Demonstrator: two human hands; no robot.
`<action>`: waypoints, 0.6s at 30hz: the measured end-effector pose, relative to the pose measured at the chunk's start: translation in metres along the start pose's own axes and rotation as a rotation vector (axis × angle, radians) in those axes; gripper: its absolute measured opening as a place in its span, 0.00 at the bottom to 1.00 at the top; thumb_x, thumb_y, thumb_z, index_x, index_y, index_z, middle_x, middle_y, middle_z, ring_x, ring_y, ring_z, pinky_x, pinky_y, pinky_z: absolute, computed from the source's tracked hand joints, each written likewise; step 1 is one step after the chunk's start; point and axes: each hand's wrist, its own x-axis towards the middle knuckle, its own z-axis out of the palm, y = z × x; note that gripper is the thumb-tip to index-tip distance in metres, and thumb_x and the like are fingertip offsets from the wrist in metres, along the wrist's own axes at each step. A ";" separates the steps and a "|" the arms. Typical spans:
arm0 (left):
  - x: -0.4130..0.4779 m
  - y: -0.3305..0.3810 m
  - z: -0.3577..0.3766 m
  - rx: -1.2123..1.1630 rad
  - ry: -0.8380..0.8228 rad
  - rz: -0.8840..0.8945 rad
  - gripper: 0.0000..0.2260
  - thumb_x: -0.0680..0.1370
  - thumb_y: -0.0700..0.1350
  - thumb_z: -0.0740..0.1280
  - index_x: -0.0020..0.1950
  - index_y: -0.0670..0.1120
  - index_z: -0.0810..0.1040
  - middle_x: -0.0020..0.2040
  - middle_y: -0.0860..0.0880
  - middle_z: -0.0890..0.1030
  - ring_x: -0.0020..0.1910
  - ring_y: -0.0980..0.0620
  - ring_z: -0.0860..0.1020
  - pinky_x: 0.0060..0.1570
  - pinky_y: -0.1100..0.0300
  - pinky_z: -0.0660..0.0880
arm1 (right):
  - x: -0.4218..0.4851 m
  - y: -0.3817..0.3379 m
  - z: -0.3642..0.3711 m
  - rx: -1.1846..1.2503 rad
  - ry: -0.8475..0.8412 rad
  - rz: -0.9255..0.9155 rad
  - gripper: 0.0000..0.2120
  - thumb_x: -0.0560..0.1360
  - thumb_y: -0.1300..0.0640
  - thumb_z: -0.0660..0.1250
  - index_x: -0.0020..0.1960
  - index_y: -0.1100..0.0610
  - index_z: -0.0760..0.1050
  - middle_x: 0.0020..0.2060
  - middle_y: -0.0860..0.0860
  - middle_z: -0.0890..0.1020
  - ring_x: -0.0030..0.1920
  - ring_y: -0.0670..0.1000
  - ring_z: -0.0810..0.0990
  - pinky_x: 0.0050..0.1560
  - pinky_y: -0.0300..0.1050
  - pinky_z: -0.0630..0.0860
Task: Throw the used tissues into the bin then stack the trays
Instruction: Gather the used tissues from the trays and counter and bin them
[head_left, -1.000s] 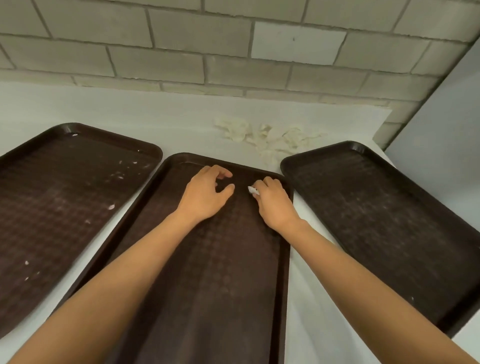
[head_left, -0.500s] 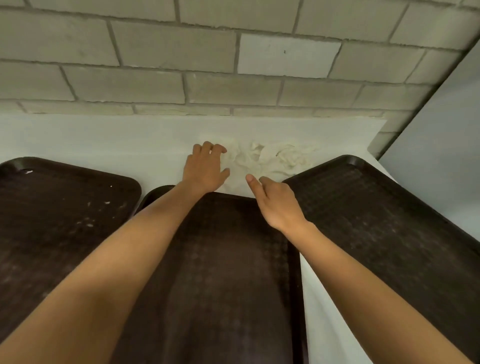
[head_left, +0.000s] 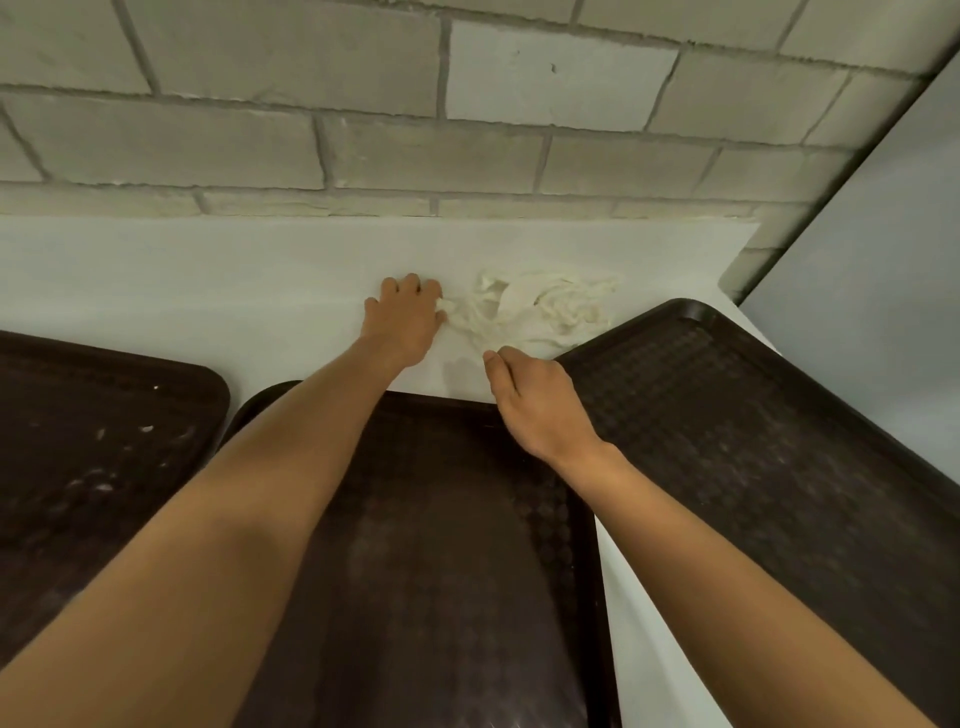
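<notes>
Used tissues (head_left: 540, 312): crumpled heap near the back edge of the bench (head_left: 208, 270), just beyond the middle tray (head_left: 441, 545) and right tray (head_left: 753, 441). Within the last second we see both hands leave the middle tray and reach the heap. Left hand (head_left: 402, 322): fingers bent, thumb touching the heap's left edge, nothing gripped. Right hand (head_left: 540, 405): fingers curled at its near edge; we cannot tell whether it holds anything. We judge gathering is starting, with stacking untouched.

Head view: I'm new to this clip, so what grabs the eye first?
A pile of crumpled tissues lies on the white counter by the brick wall, the left hand at its left edge and the right hand at its near edge. Three dark brown trays lie side by side in front.
</notes>
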 end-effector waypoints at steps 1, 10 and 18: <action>-0.001 -0.001 -0.001 -0.031 -0.010 -0.003 0.17 0.82 0.49 0.53 0.67 0.42 0.64 0.64 0.40 0.68 0.60 0.40 0.68 0.55 0.47 0.69 | 0.001 -0.001 0.001 0.000 -0.004 -0.001 0.19 0.81 0.50 0.51 0.31 0.50 0.60 0.27 0.48 0.68 0.31 0.52 0.71 0.36 0.48 0.66; -0.029 -0.007 -0.030 -0.326 0.106 -0.084 0.17 0.83 0.48 0.52 0.60 0.36 0.69 0.51 0.37 0.77 0.47 0.42 0.75 0.43 0.54 0.68 | -0.001 -0.007 0.000 -0.003 -0.025 0.000 0.19 0.81 0.50 0.51 0.31 0.51 0.59 0.26 0.48 0.68 0.29 0.49 0.69 0.36 0.46 0.66; -0.088 0.010 -0.058 -0.457 0.192 -0.183 0.20 0.82 0.51 0.53 0.33 0.42 0.67 0.30 0.48 0.72 0.35 0.47 0.72 0.39 0.57 0.65 | -0.021 -0.017 -0.005 0.040 -0.061 -0.004 0.18 0.81 0.51 0.54 0.33 0.54 0.62 0.26 0.50 0.68 0.28 0.50 0.69 0.34 0.45 0.65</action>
